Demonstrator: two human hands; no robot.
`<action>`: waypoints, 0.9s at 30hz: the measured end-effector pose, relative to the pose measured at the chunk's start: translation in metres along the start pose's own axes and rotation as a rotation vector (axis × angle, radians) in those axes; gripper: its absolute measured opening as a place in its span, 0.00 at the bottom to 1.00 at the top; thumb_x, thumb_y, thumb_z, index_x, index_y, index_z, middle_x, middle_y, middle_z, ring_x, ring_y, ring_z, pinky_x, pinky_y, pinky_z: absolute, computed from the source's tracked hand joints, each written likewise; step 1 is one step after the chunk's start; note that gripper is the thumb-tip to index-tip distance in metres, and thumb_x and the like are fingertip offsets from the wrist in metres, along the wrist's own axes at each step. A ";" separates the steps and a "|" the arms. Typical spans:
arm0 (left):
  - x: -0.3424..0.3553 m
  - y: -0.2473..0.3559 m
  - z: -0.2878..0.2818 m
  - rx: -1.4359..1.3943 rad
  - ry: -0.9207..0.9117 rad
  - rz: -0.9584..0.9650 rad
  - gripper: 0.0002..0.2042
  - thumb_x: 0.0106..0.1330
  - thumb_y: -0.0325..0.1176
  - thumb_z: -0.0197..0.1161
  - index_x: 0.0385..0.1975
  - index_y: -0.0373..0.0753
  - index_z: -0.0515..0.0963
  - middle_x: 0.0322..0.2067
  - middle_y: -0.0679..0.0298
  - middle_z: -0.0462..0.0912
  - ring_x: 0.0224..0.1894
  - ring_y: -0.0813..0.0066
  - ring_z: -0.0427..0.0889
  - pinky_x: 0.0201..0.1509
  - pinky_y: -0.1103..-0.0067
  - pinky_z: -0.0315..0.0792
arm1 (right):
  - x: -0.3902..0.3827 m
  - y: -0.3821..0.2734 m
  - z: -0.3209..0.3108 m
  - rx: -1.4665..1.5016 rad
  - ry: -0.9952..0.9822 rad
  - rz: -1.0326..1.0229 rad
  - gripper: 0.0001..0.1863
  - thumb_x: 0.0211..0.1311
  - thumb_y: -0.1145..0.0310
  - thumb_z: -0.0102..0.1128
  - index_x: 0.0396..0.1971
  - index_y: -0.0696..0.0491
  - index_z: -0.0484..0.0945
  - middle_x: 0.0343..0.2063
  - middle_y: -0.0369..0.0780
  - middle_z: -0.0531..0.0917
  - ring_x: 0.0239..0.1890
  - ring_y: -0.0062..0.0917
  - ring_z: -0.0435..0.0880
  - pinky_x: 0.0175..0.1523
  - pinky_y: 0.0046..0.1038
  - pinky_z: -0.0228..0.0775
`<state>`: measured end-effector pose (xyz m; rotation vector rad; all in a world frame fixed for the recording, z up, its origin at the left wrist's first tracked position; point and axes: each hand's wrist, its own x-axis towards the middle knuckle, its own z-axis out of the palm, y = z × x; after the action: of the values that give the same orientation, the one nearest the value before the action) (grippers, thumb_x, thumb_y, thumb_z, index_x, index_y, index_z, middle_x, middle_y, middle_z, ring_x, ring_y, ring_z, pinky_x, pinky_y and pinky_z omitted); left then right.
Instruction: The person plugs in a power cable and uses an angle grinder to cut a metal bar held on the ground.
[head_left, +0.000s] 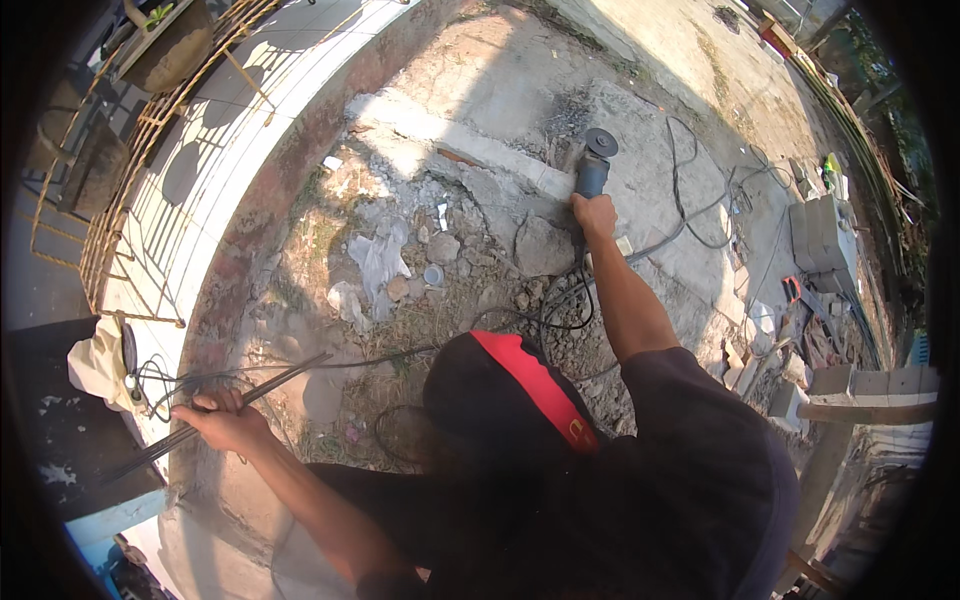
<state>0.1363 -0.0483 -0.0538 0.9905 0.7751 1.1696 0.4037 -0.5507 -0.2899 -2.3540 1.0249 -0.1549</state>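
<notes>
My right hand (596, 215) is stretched forward and wrapped round the dark body of an angle grinder (592, 180). The grinder's round disc (600, 142) points away from me, above the concrete slab (640, 150). A black cord trails from its rear end toward my knee (535, 385), which is in dark trousers with a red stripe. Low on the left, my left hand (225, 424) is closed round several thin dark metal rods (285, 375). These lie slantwise, passing over the edge of the white ledge. Whether the grinder's disc is spinning I cannot tell.
On the white tiled ledge (215, 165) at left stands a twisted-metal rack (110, 220) with plant pots (165, 55). Rubble and a crumpled plastic sheet (378, 262) lie ahead of me. Black cable (680, 190) loops at right, near grey blocks (822, 235) and an orange-handled saw (793, 290).
</notes>
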 end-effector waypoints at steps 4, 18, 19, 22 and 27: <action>0.008 -0.014 -0.002 -0.027 -0.011 -0.022 0.30 0.78 0.58 0.41 0.13 0.45 0.57 0.12 0.72 0.51 0.15 0.79 0.43 0.20 0.78 0.43 | -0.019 -0.004 -0.020 -0.132 -0.068 -0.059 0.37 0.48 0.47 0.68 0.50 0.63 0.76 0.54 0.57 0.76 0.59 0.52 0.74 0.62 0.46 0.69; 0.014 -0.061 0.004 -0.108 -0.163 -0.264 0.31 0.74 0.60 0.49 0.12 0.45 0.56 0.12 0.72 0.52 0.15 0.79 0.51 0.20 0.77 0.48 | -0.005 0.031 -0.006 -0.253 0.078 -0.302 0.35 0.54 0.50 0.68 0.50 0.64 0.67 0.48 0.58 0.77 0.51 0.54 0.79 0.55 0.50 0.73; 0.013 -0.062 0.006 -0.078 -0.158 -0.278 0.31 0.74 0.59 0.50 0.12 0.46 0.57 0.12 0.72 0.53 0.14 0.80 0.52 0.19 0.77 0.49 | -0.007 0.032 -0.005 -0.252 0.097 -0.315 0.35 0.54 0.50 0.68 0.49 0.64 0.67 0.47 0.58 0.77 0.50 0.54 0.80 0.54 0.51 0.73; 0.008 -0.086 0.010 -0.028 -0.154 -0.302 0.30 0.74 0.58 0.50 0.12 0.46 0.57 0.12 0.71 0.54 0.13 0.80 0.52 0.19 0.77 0.50 | -0.004 0.037 -0.005 -0.296 0.149 -0.347 0.33 0.55 0.50 0.68 0.48 0.63 0.68 0.45 0.56 0.78 0.49 0.53 0.80 0.52 0.51 0.74; 0.016 -0.110 0.030 -0.011 -0.178 -0.242 0.31 0.75 0.58 0.49 0.11 0.44 0.59 0.11 0.70 0.57 0.12 0.78 0.53 0.19 0.77 0.54 | -0.004 0.039 -0.001 -0.300 0.136 -0.374 0.33 0.55 0.50 0.68 0.47 0.63 0.68 0.45 0.56 0.78 0.47 0.53 0.82 0.51 0.50 0.75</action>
<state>0.2081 -0.0484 -0.1439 0.9490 0.7224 0.8645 0.3758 -0.5697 -0.3091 -2.8278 0.6944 -0.3249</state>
